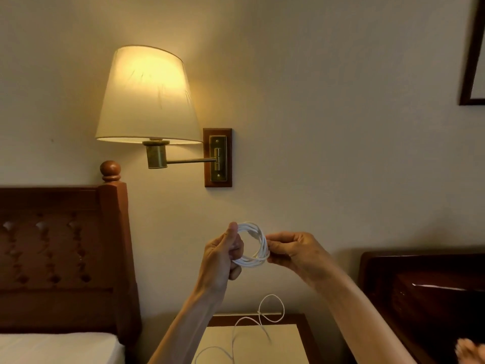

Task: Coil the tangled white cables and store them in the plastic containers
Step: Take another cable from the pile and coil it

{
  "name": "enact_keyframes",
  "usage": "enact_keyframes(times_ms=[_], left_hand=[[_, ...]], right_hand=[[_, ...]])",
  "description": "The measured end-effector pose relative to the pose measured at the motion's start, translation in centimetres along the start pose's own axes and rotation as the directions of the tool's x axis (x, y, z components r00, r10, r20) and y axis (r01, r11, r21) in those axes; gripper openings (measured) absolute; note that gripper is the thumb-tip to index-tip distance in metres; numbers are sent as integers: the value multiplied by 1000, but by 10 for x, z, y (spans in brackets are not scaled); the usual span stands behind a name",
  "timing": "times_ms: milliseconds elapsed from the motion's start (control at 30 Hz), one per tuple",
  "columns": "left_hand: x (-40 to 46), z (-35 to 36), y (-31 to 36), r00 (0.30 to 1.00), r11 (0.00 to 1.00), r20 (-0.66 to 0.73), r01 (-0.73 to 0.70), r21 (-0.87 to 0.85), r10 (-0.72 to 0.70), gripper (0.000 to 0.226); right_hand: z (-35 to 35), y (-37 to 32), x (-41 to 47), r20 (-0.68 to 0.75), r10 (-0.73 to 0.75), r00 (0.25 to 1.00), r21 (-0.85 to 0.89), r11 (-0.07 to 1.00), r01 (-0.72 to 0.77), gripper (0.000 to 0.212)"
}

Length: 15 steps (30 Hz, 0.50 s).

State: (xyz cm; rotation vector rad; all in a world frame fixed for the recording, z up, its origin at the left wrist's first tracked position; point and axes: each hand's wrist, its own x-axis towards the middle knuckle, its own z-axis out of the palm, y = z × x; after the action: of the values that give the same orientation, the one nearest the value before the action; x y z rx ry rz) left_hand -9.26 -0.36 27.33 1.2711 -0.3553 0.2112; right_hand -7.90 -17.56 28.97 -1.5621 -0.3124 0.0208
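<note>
A white cable coil [258, 254] of several loops hangs in the air in front of the wall, between both hands. My left hand [223, 254] grips the coil's left side, thumb pointing up along it. My right hand [291, 249] pinches the coil's right side with curled fingers. Below them another white cable [259, 320] lies loose and looped on the light top of the bedside table [283, 342], one loop standing up against the wall. No plastic container is in view.
A lit wall lamp [148, 95] on a brass arm hangs above left. A dark wooden headboard [63, 256] and white mattress [57, 348] fill the left. Dark wooden furniture [430, 285] stands at the right; a picture frame corner [472, 61] shows top right.
</note>
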Motion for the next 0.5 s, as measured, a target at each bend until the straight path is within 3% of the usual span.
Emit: enact_keyframes(times_ms=[100,200,333,433,500], left_hand=[[0,0,-6,999,994,-7,47,-94,-48,41],[3,-2,-10,997,987,-16,67,-144,-70,40],[7,-6,-11,996,996,-71,49,-68,-54,43],[6,-6,-13,995,999,-89,38,-3,-38,44],[5,-6,-13,995,999,-82,53,-7,-54,44]], right_hand=[[-3,-8,3,74,-15,997,-118,993,24,19],[1,-9,4,142,23,990,-102,995,-8,22],[9,-6,-1,149,36,988,18,999,-40,28],[17,-2,-4,118,-43,992,-96,994,55,21],[21,3,-3,95,-82,992,-53,995,87,15]])
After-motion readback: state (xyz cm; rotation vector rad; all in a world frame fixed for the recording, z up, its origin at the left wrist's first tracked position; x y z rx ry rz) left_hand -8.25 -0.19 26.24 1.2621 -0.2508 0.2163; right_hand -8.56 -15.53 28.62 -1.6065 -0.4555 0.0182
